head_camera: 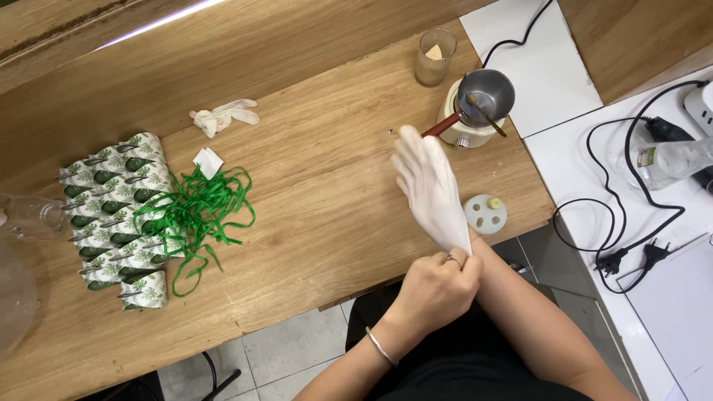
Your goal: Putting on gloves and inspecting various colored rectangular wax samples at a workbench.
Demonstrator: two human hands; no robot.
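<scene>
Two hands meet over the near edge of the wooden table (312, 186), as I see it from the head camera. Left of them lies a row of leaf-patterned paper cones (111, 215) with a tangle of green ribbon (200, 212) spilling over it. My right hand (428, 186) wears a thin white glove (438, 215), fingers straight and close together; my bare left hand (434, 286) pinches its cuff at the wrist. Beyond sits a small melting pot (486, 93).

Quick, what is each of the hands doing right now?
Left hand: closed, pinching the cuff of the white glove at the other wrist.
Right hand: open, fingers straight inside that glove, holding nothing.
</scene>
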